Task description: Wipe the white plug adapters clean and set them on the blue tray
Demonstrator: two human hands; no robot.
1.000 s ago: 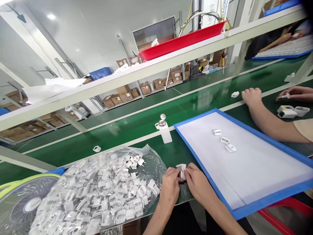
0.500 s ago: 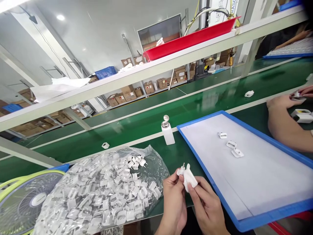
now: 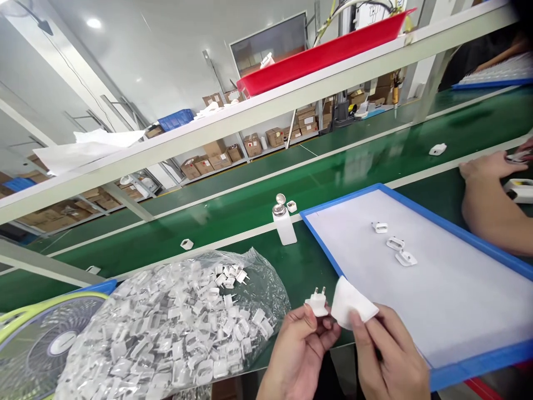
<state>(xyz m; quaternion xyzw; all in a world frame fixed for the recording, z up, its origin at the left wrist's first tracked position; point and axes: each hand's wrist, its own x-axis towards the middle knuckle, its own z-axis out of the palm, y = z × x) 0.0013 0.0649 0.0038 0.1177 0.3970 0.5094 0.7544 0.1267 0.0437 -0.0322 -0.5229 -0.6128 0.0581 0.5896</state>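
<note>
A white two-pin plug piece (image 3: 317,304) is pinched between the thumb and fingers of my left hand (image 3: 300,344), its metal pins pointing up. Just to the right, my right hand (image 3: 385,347) grips a folded white cloth (image 3: 352,303), which is apart from the plug pins. Both hands are over the near table edge, between a clear plastic bag (image 3: 266,278) full of similar white plug pieces (image 3: 166,328) and a blue-rimmed tray (image 3: 333,253). Several white plug pieces (image 3: 406,258) lie on the tray's white lining.
A white pump bottle (image 3: 285,226) with its metal lid raised stands behind my hands. White parts (image 3: 187,244) sit on the green conveyor belt (image 3: 241,211). A fan (image 3: 58,339) is at left, a co-worker's arm (image 3: 491,194) at right. A shelf above bears a red tray (image 3: 325,55).
My right hand has drawn the cloth away from the plug piece, up and to the right. The plug's two pins now show. Parts on the belt have shifted right; another appears behind the bottle.
</note>
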